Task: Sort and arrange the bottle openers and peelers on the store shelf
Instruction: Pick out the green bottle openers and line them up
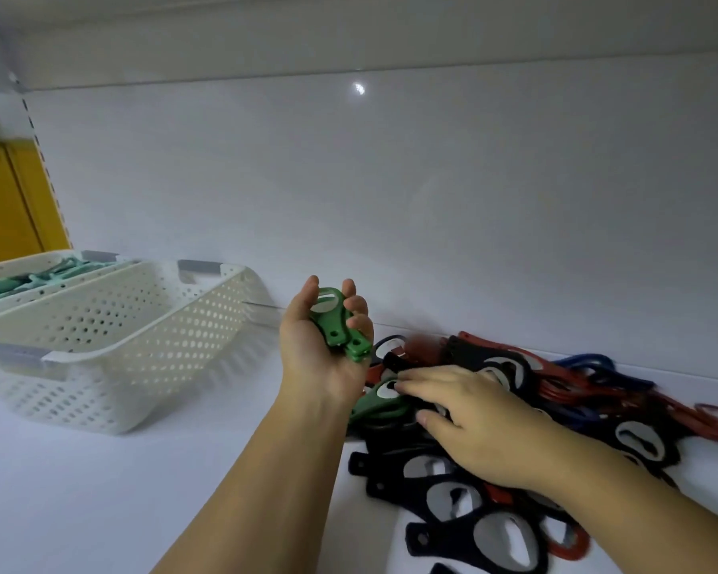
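Head view: white basket (113, 337) stands left of the opener pile (510, 536).

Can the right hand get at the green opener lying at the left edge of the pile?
Probably yes. The right hand has its fingertips on that green opener, which lies at the edge of the pile with nothing else covering it. The left hand, gripping more green openers, is raised clear of it.

Perforated white plastic basket (113, 337), glossy shelf (79, 490)
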